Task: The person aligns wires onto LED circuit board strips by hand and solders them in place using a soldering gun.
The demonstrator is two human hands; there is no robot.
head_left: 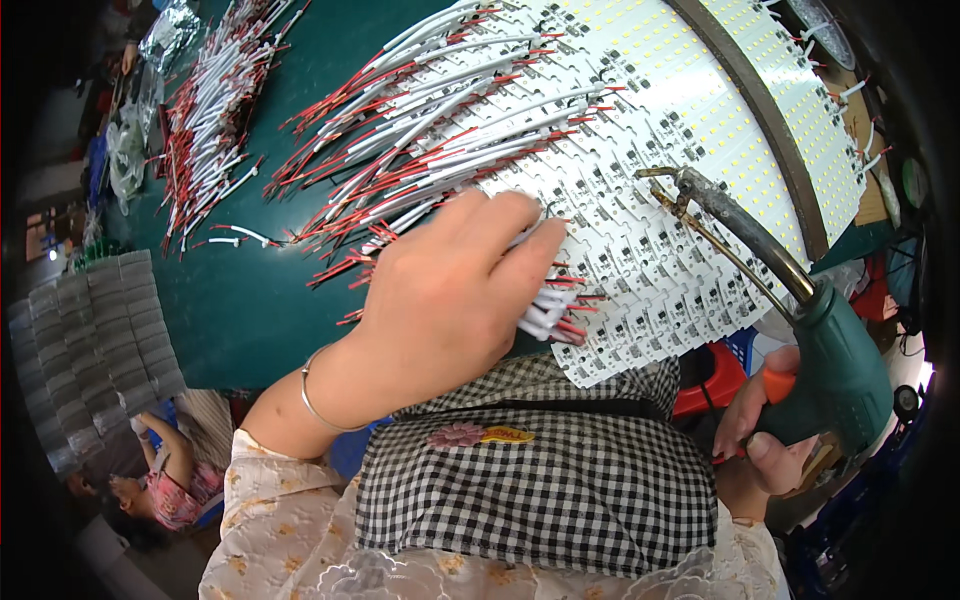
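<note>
My left hand (450, 280) is closed around a bunch of short white-sleeved wires (548, 312) with red and dark ends. It is held over the near left part of the white LED circuit boards (640, 300), and its fingers hide part of them. One wire end shows by the fingertips, close to a board. My right hand (765, 430) grips a green soldering gun (850, 360) with an orange trigger. The gun's bent metal tip (660, 185) hovers above the middle of the boards. Rows of attached wires (460, 130) stick out leftward from the boards beyond my left hand.
A dark curved bar (760, 110) lies across the boards at the right. More loose wires (215, 120) are heaped on the green table (210, 330) at far left. Grey packed stacks (95, 340) stand at the left edge, near another person (180, 480). A red stool (710, 380) is below.
</note>
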